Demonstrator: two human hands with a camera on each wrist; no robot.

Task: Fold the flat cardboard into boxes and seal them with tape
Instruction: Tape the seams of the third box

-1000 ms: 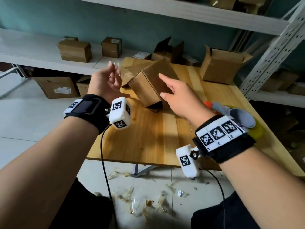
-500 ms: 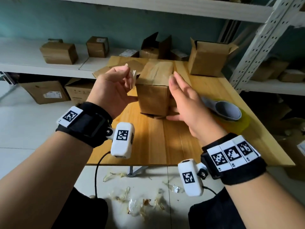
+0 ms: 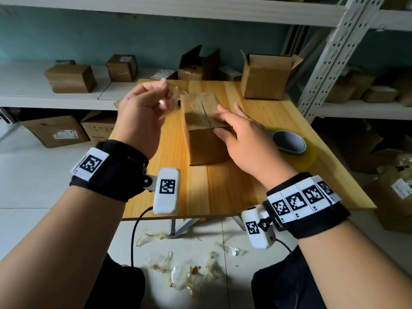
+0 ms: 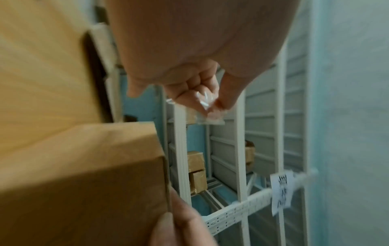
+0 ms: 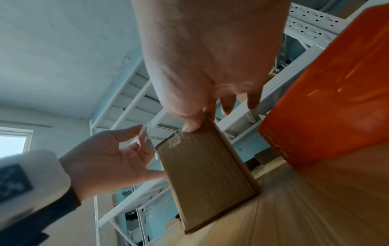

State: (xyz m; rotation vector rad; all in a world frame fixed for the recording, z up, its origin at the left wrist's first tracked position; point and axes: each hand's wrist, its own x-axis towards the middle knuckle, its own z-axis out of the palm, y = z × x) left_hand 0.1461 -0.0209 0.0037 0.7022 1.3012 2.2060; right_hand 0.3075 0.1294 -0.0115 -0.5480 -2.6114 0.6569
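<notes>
Nearest me, on the floor under the table, lie scattered scraps of clear tape, too many and too crumpled to count. Above them are my two hands. My left hand is raised just left of the box, fingers curled, thumb and fingertips pinching one small crumpled scrap of clear tape, held off the box. My right hand lies on the box's near right top corner with fingers straight and spread, thumb pressing the edge, nothing gripped. The one closed box stands upright on the table, its two top flaps meeting in a seam under a shiny strip of tape. Just right of the box lies one tape roll, grey-cored and yellowish, with an orange part showing in the right wrist view. Behind the box, at the table's far right, stands one open box with its flaps up. Beyond it the shelf holds two closed boxes at the left and one open dark one behind the table; others are too blurred to count. Half a second ago my right palm was flat against the box's right side; now it is on top, and a second ago the box was tilted on an edge, while now it sits flat.
</notes>
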